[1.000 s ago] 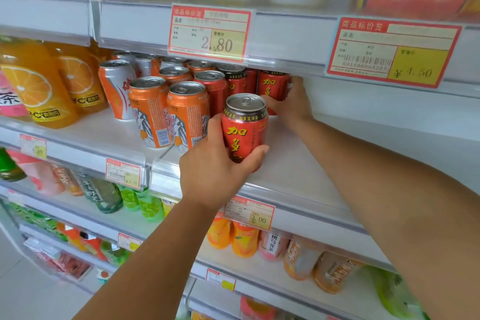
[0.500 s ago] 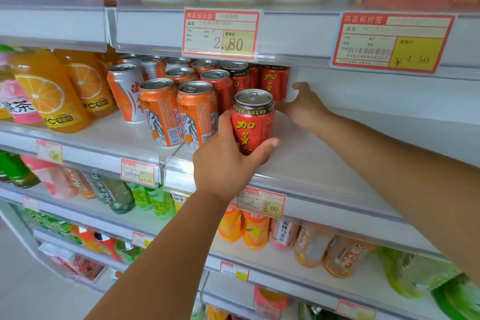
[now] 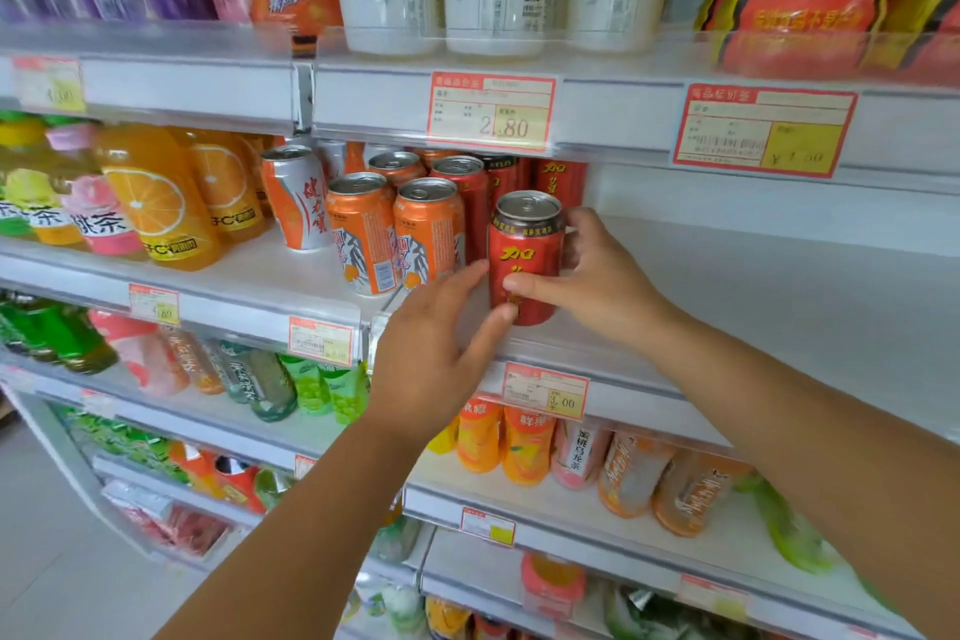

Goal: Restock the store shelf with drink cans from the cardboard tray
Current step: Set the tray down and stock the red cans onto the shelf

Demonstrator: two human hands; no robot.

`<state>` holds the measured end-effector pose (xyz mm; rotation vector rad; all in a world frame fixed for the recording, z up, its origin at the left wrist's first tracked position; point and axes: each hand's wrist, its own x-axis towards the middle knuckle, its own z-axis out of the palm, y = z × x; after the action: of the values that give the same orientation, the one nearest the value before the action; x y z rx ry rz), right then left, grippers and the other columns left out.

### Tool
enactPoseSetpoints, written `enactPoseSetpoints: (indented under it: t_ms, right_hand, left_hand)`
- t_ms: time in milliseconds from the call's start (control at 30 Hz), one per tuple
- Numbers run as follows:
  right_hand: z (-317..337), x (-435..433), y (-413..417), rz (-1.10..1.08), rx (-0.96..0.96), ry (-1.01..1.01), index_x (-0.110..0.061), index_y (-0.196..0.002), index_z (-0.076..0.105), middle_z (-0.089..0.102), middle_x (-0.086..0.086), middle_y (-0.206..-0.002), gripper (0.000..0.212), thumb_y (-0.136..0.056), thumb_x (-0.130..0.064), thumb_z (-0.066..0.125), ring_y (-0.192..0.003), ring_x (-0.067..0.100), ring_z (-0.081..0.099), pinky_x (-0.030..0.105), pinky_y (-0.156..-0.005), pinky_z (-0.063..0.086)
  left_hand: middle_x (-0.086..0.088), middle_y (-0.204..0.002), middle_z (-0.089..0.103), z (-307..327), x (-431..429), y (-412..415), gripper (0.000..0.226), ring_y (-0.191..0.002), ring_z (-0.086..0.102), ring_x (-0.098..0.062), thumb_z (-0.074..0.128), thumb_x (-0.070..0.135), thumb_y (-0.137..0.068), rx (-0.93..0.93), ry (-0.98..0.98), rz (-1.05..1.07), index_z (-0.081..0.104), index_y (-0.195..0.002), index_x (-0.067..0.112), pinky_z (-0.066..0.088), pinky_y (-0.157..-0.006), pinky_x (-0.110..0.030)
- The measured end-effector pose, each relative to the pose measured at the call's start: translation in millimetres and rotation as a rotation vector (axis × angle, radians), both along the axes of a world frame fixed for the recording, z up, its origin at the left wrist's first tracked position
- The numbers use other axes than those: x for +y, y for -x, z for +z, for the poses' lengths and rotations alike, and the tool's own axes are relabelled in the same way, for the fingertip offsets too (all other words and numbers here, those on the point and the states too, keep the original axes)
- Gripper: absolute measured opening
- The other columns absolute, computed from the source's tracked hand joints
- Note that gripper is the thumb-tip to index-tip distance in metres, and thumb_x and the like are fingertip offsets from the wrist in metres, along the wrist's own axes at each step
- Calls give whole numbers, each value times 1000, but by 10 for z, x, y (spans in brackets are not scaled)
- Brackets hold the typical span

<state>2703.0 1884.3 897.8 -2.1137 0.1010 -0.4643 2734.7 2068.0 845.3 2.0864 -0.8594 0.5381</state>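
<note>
The right hand grips the red can near the shelf front edge, with white shelf surface stretching rightward. The left hand touches the can, fingers straight.

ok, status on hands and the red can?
Right hand gripping red can, upright on the shelf. Left hand open, fingertips by the can's left side. Orange cans close on its left, red row behind.

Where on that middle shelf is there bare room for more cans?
Bare white shelf stretches right of the red metal can the right hand holds. Left of it, orange metal cans and orange plastic juice bottles crowd together.
</note>
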Motion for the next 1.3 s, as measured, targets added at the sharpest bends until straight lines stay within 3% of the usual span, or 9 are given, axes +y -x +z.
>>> enactPoseSetpoints:
  t_ms: [133,300,567,767,933,1067,1133,1200,1300]
  right_hand:
    - [-9,-103,-248,-132,-60,31,-25,-123,43,59,-11,-107,72,-66,-32,87,-101,13,63,31,-93,48]
    - [-29,-349,-659,-259,-47,41,-15,-130,43,62,7,-122,78,-67,-34,86,-108,24,62,42,-97,49]
    - [-106,-455,-970,-305,-62,9,-18,-131,42,57,5,-129,80,-66,-42,83,-114,22,59,42,-99,48]
    - [-210,-443,-1037,-342,-117,-23,-18,-122,51,62,3,-121,69,-66,-47,80,-105,20,62,39,-94,50]
    - [-198,-415,-963,-305,-52,-52,-16,-132,43,57,6,-129,82,-66,-45,82,-115,22,58,38,-101,46]
    - [107,-195,-554,-379,-24,31,-15,-140,37,52,5,-124,73,-81,-36,74,-117,20,52,18,-90,37]
    - [130,97,-128,-313,-232,116,-19,-132,48,53,-4,-110,54,-83,-26,69,-102,11,53,11,-84,39]
    - [23,310,310,-130,-426,142,-29,-118,54,56,3,-114,37,-84,-15,64,-102,13,56,20,-91,44]
    - [-405,588,742,263,-307,202,-31,-104,59,60,10,-111,36,-82,-4,67,-101,27,58,27,-90,47]
  left_hand:
    - [2,-117,67,-314,49,13,66,-111,58,-21,59,69,-80,-273,-128,75,65,-121,17,28,-113,-39]
    - [4,-106,63,-414,28,-69,62,-107,59,-23,60,71,-79,-270,-170,57,64,-115,20,28,-112,-50]
    - [3,-98,58,-389,32,-32,61,-102,58,-23,55,72,-80,-239,-171,62,64,-113,21,28,-113,-51]
    - [3,-98,57,-400,31,-40,60,-103,56,-22,56,70,-80,-236,-182,74,63,-113,20,27,-113,-52]
    - [3,-99,57,-390,43,-52,60,-104,56,-22,57,70,-80,-200,-186,36,64,-113,20,24,-115,-50]
    - [4,-130,57,-295,189,92,64,-131,45,-19,64,57,-80,-118,-44,-50,58,-131,18,19,-120,-41]
    - [-1,-140,53,-331,438,309,55,-139,38,-19,67,39,-86,-128,51,-34,57,-133,14,22,-119,-33]
    - [-2,-134,58,-555,786,558,40,-132,45,-18,63,27,-90,-83,107,51,61,-127,12,27,-115,-25]
    - [7,-126,58,-1323,1385,864,30,-117,54,-14,59,24,-93,271,42,257,63,-122,19,35,-99,-14]
